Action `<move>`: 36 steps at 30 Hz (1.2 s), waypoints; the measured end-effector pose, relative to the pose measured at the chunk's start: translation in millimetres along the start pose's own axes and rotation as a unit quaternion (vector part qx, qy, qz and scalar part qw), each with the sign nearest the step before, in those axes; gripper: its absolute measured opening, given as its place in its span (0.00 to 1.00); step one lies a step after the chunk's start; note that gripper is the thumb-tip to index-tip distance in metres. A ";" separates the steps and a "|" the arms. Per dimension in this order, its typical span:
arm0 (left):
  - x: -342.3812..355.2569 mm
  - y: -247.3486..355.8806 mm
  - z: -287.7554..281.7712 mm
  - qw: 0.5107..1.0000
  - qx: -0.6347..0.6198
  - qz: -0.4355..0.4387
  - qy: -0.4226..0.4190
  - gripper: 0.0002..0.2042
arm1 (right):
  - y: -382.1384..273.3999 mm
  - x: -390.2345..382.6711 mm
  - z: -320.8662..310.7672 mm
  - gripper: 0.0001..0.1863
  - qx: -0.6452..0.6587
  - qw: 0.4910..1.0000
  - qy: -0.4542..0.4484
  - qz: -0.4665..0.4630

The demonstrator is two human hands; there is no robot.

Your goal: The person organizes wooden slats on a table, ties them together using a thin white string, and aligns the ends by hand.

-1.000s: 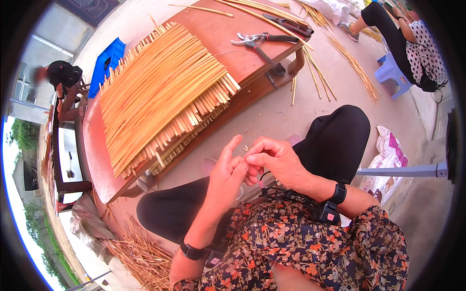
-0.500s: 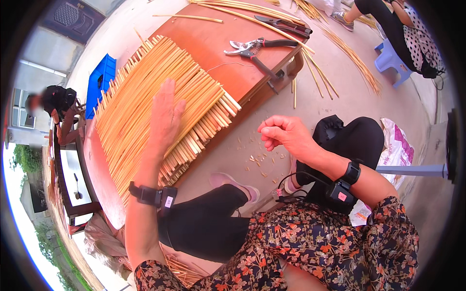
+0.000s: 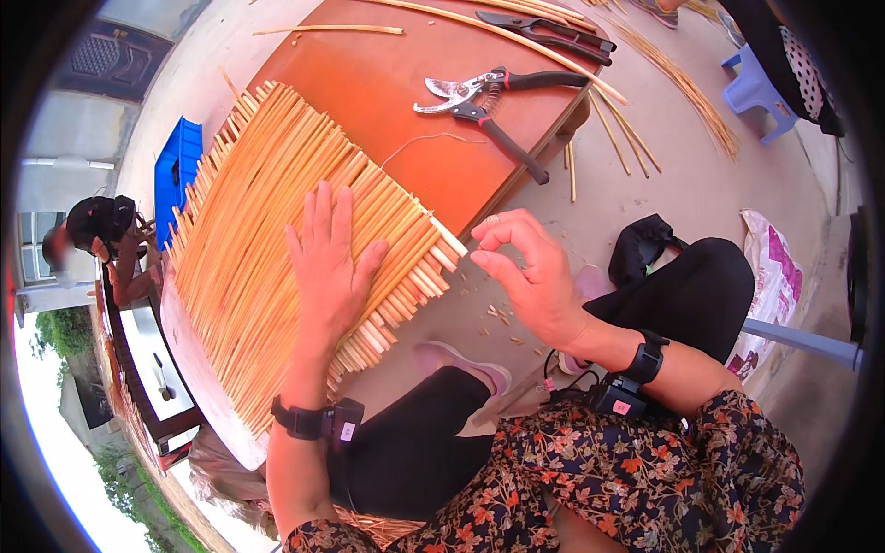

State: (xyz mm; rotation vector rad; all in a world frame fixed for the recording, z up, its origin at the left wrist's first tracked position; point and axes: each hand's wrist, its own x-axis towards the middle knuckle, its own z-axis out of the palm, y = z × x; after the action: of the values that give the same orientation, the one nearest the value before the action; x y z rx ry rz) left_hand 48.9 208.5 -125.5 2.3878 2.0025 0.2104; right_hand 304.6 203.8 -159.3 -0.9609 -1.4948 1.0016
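A thick layer of straight, peeled yellow-brown sticks [image 3: 249, 221] lies side by side over the near left part of the orange-red table. My left hand [image 3: 329, 267] rests flat on them, palm down, with its fingers spread. At the right corner of the layer, one pale stick [image 3: 450, 237] pokes out past its neighbours. The thumb and index finger of my right hand [image 3: 530, 276] are curved and apart, their tips right by that stick's end. Whether they touch it I cannot tell. Red-and-black pruning shears [image 3: 479, 100] lie with parted blades on the table, beyond the sticks.
A second pair of dark shears [image 3: 544, 35] and long loose canes [image 3: 516, 37] lie at the table's [image 3: 406, 170] far edge. Stick offcuts [image 3: 498, 315] litter the floor. A blue crate [image 3: 180, 170] stands at left, a light-blue stool [image 3: 758, 97] at far right. Other people sit on both sides.
My right hand has moved left to the protruding stick's end, its thumb and index finger now wider apart. My left hand's fingers have spread, still on the sticks. The view has shifted slightly.
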 end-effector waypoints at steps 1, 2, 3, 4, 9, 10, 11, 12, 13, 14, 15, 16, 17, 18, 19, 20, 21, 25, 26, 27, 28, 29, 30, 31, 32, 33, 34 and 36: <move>3.0 1.2 -0.3 1.000 -0.002 0.002 -0.001 0.35 | -1.9 5.6 -2.7 0.07 -0.066 0.993 -0.005 -0.100; 5.5 2.4 -1.0 1.000 0.000 0.003 -0.002 0.35 | -5.7 9.6 -4.0 0.07 -0.064 0.993 -0.004 -0.099; 7.5 3.6 -2.1 1.000 0.010 -0.001 -0.012 0.35 | -10.9 12.1 -3.6 0.09 -0.057 0.989 -0.020 -0.138; 7.4 4.6 -5.0 1.000 0.022 -0.005 -0.021 0.34 | -17.1 13.2 -1.9 0.10 -0.049 0.982 -0.037 -0.177; 7.3 5.5 -0.6 1.000 0.009 0.004 -0.006 0.36 | -54.8 22.0 40.8 0.10 0.007 0.985 -0.024 -0.173; 7.7 4.9 1.3 1.000 0.015 0.011 -0.003 0.36 | -60.6 27.2 52.9 0.09 0.036 0.988 -0.026 -0.149; 9.3 9.7 1.7 1.000 0.016 0.017 -0.002 0.36 | -62.4 34.0 65.2 0.09 0.034 0.988 -0.021 -0.149; 11.2 17.3 3.2 0.999 0.037 0.024 0.014 0.36 | -60.8 40.9 78.0 0.07 0.026 0.987 -0.023 -0.154; 11.3 18.0 5.8 0.998 0.047 0.028 0.022 0.37 | -57.0 46.9 89.6 0.06 0.019 0.987 -0.027 -0.159; 9.1 19.0 1.3 0.997 0.064 0.029 0.030 0.37 | -57.4 55.4 97.6 0.06 0.024 0.986 -0.025 -0.161; 6.4 14.8 -0.1 0.999 0.042 0.014 0.012 0.37 | -55.3 66.5 104.1 0.08 -0.032 0.982 -0.050 -0.177; 2.9 8.2 0.7 1.000 0.021 -0.004 -0.008 0.36 | -50.5 77.7 111.9 0.13 -0.085 0.975 -0.077 -0.191; -0.5 1.0 0.8 0.999 0.001 -0.022 -0.027 0.36 | -46.4 90.0 119.5 0.13 -0.077 0.975 -0.075 -0.193; -5.6 -8.4 0.6 0.998 -0.019 -0.045 -0.046 0.36 | -39.6 101.7 131.9 0.13 -0.088 0.969 -0.065 -0.222; 2.7 -7.0 8.9 0.997 -0.042 -0.044 -0.055 0.36 | -23.9 114.7 132.9 0.14 -0.120 0.960 -0.049 -0.247; 10.2 -5.7 16.5 0.995 -0.063 -0.043 -0.064 0.36 | -9.6 126.4 134.3 0.14 -0.131 0.960 -0.047 -0.244; 16.0 -4.7 15.7 0.997 -0.033 -0.020 -0.061 0.36 | 2.1 137.0 140.0 0.14 -0.164 0.954 -0.047 -0.246; 35.6 6.8 2.0 0.999 0.010 0.036 -0.021 0.36 | 32.0 166.3 167.0 0.10 -0.206 0.951 -0.089 -0.213; 37.0 8.0 0.9 0.999 0.010 0.036 -0.021 0.36 | 35.9 168.5 171.1 0.10 -0.206 0.951 -0.089 -0.213; 36.9 8.9 0.1 0.999 0.001 0.015 -0.029 0.36 | 40.1 170.1 174.6 0.09 -0.235 0.946 -0.088 -0.205; 35.7 8.4 -0.4 0.999 -0.008 -0.009 -0.038 0.35 | 41.8 170.8 177.0 0.08 -0.262 0.940 -0.089 -0.197; 35.8 6.5 0.2 0.999 -0.008 -0.010 -0.038 0.35 | 43.4 172.3 179.3 0.08 -0.262 0.940 -0.090 -0.197; 36.4 4.8 1.1 0.999 -0.006 -0.008 -0.033 0.35 | 44.9 173.9 181.3 0.09 -0.251 0.944 -0.085 -0.197; 36.0 3.0 1.0 1.000 -0.003 -0.009 -0.028 0.36 | 45.1 174.6 183.6 0.09 -0.238 0.948 -0.081 -0.197; 36.0 1.9 0.6 1.000 -0.003 -0.010 -0.028 0.36 | 45.7 175.1 185.1 0.09 -0.237 0.948 -0.082 -0.197; 36.1 1.1 0.0 0.999 -0.001 -0.014 -0.039 0.36 | 46.4 175.3 186.3 0.09 -0.225 0.951 -0.085 -0.192; 36.5 0.6 0.3 0.999 0.001 -0.017 -0.047 0.36 | 46.0 176.1 185.6 0.09 -0.215 0.954 -0.086 -0.189; 36.7 -2.7 4.0 0.999 -0.005 -0.007 -0.036 0.38 | 46.6 181.8 183.0 0.10 -0.237 0.941 -0.105 -0.217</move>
State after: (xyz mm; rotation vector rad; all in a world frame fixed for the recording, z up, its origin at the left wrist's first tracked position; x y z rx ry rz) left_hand 52.8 245.3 -126.4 2.3393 1.9832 0.1313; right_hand 102.9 371.1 -164.1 -0.8063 -2.0740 0.4367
